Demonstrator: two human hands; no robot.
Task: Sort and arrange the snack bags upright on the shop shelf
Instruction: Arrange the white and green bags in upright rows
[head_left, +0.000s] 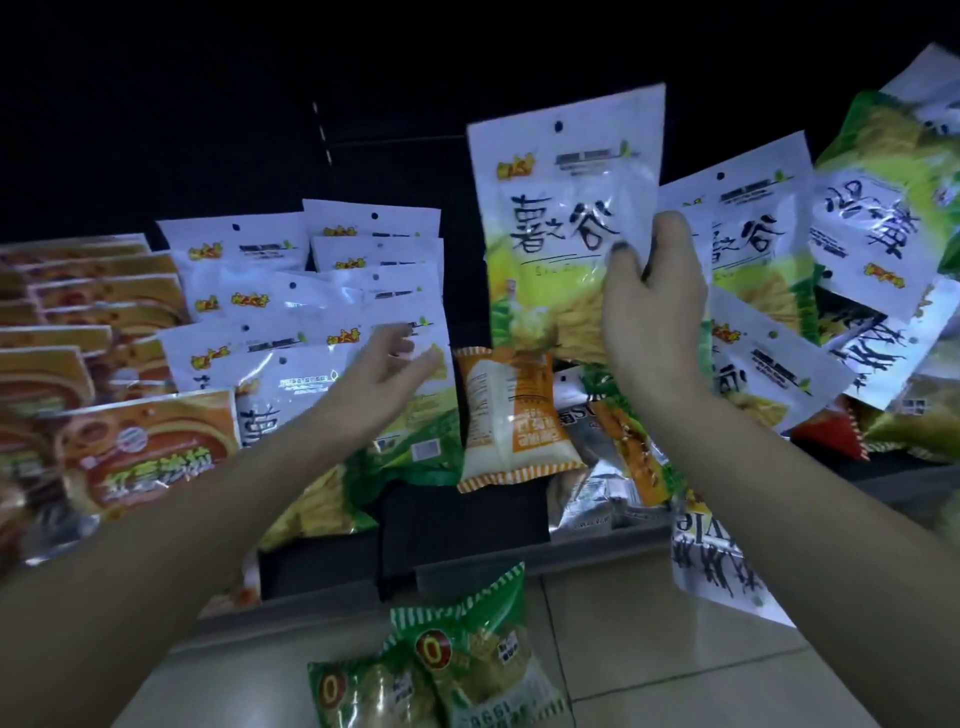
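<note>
On the dark shop shelf (457, 525), head view: right hand (655, 312) raised above the shelf floor, fingers curled round the right edge of a white-and-green snack bag (561, 223), thumb on its front; bag held upright, black characters on the white upper panel, yellow-green picture below, hang hole at top. Left hand (387, 376) reaches forward, fingers loosely spread and relaxed, resting against the front of a row of matching white-and-green bags (311, 291) standing one behind another at centre-left; it grips nothing. Left of that row, a stack of orange-red bags (98, 312) leaning in file, the nearest one (150, 452) showing green lettering. Right of the held bag, a loose heap of the same white-and-green bags (779, 270), tilted at mixed angles, some upside down, overlapping. Between the two hands on the shelf floor, a small orange-and-white pillow pack (511, 421) lies back side up, just beside silver and orange packets (613, 457) partly under the heap. One white bag (727, 561) hangs over the shelf's front lip at right. Below, on the tiled floor (675, 649), two green striped packs (441, 660) with red-and-yellow round marks, touching each other. Frame dim, edges blurred; small print unreadable.
</note>
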